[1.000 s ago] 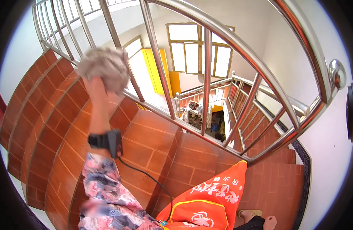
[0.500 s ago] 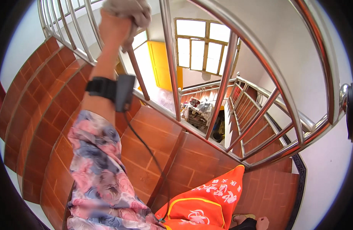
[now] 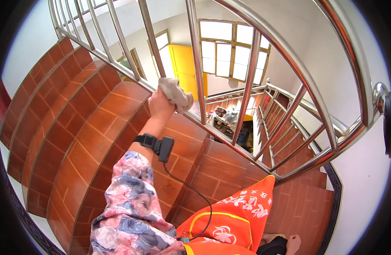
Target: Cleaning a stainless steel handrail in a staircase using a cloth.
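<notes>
My left hand [image 3: 160,105], its fingers closed, grips a crumpled grey-beige cloth [image 3: 175,92]. Hand and cloth are at the foot of an upright metal baluster [image 3: 152,40], where it meets the slanting bottom rail [image 3: 134,80]. Some of the fingers are hidden by the cloth. A black strap with a small box [image 3: 159,146] sits on my left wrist, a cable running from it. Low at the right, my right hand [image 3: 293,243] hangs beside a black strap or cuff, away from the railing; its fingers are too small and partly cut off to read.
Curved red-brown tiled steps [image 3: 76,114] climb at the left. My orange-red apron [image 3: 229,212] hangs below me. Past the railing, a stairwell drops to a lower flight [image 3: 284,123], with a yellow door [image 3: 182,63], a window [image 3: 229,46] and piled items [image 3: 229,121].
My left hand has moved down the baluster with the cloth, from near the top of the picture to the bottom rail. The right hand has barely shifted.
</notes>
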The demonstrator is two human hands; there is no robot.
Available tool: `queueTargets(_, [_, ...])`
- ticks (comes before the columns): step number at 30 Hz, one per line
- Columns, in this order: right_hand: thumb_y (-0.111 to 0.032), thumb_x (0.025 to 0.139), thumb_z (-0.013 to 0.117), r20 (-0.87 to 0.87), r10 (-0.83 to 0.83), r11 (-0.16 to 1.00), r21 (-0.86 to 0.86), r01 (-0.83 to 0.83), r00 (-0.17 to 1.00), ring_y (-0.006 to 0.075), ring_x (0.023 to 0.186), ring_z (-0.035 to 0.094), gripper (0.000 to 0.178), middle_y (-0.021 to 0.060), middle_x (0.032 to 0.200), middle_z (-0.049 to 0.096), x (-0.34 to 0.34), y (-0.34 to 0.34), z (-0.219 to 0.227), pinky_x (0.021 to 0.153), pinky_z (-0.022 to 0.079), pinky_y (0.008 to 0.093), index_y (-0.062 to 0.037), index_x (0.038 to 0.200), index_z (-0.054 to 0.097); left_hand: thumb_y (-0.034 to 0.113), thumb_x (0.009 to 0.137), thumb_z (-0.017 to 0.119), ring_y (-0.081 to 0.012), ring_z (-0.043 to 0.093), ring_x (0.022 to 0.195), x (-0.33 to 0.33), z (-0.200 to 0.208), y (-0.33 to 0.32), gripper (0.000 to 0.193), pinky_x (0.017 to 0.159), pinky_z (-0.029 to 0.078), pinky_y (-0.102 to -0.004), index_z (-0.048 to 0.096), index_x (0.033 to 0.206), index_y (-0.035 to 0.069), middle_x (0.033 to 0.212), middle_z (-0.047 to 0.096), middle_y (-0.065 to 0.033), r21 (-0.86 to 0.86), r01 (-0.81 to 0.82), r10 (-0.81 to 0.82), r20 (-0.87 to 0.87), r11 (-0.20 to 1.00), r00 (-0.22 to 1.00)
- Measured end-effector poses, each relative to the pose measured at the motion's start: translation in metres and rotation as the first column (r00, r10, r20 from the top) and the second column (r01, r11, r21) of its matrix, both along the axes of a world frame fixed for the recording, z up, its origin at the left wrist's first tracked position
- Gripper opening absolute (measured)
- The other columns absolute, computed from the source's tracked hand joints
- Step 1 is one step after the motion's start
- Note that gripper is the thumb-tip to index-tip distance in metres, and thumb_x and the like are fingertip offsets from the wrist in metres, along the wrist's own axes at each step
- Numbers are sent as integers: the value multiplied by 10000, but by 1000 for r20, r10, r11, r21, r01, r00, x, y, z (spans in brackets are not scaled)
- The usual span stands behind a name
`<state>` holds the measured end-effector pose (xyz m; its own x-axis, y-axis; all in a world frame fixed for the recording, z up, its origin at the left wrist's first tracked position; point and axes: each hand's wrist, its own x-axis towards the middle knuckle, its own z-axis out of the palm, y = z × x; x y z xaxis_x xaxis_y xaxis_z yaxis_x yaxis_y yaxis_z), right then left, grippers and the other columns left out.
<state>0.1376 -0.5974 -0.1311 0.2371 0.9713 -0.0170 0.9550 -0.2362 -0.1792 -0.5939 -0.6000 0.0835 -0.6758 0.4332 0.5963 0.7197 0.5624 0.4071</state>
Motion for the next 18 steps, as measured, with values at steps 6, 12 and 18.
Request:
queueTargets(6, [-219, 767, 532, 35, -5, 1000, -3, 5, 999, 351, 768, 604, 213, 176, 784, 624, 6, -2, 2, 688, 471, 431, -23, 737, 610, 163, 679, 665, -352, 510, 996, -48, 47, -56, 438, 835, 436, -432, 511, 1059, 10, 1004, 560, -180, 172, -71, 102, -176, 983, 979])
queueTargets(12, [-217, 768, 529, 27, -4, 999, -35, 5, 1000, 359, 764, 602, 218, 184, 783, 621, 11, -4, 6, 686, 471, 433, -15, 739, 606, 218, 676, 665, -407, 388, 1122, -73, 52, -28, 677, 943, 357, -441, 356, 1235, -8, 1215, 379, -222, 247, -407, 408, 48, 880, 912])
queueTargets(18, [-218, 768, 527, 64, 7, 999, -38, -5, 998, 364, 761, 599, 222, 191, 781, 619, 6, -6, 11, 680, 469, 436, -11, 736, 602, 239, 680, 652, -409, 424, 1154, -57, -10, -19, 811, 991, 332, -421, 234, 1331, -7, 1207, 447, -298, 265, -217, 119, 341, 940, 932])
